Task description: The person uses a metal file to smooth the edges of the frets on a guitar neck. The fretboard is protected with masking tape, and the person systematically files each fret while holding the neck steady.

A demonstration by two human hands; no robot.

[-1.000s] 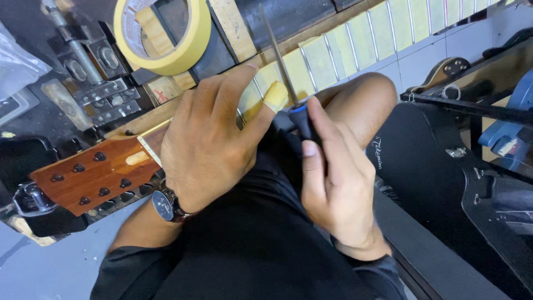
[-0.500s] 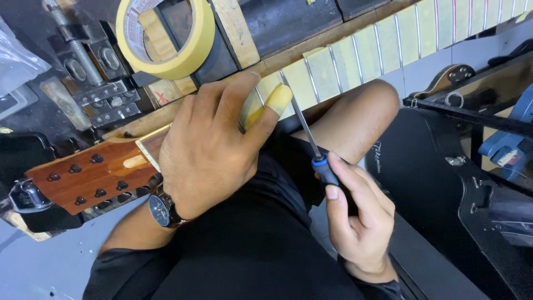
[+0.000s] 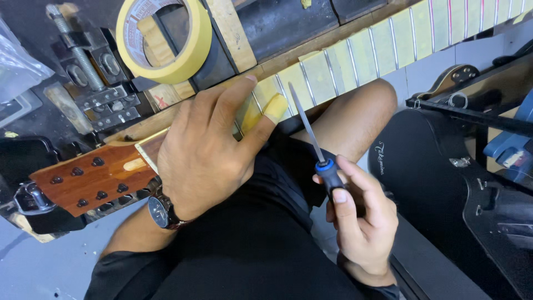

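A dark workbench (image 3: 33, 33) carries a masking-tape roll (image 3: 194, 50) and guitar neck (image 3: 388, 41).

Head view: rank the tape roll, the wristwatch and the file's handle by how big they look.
1. Tape roll, clearly largest.
2. Wristwatch.
3. File's handle, partly hidden in the right hand, so its rank against the wristwatch is unsure.

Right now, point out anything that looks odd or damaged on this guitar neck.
Pale masking tape covers the fretboard between the metal frets, an unusual look. The left hand has a thumb wrapped in yellow tape. The right hand holds a slim file off the neck. No damage visible.
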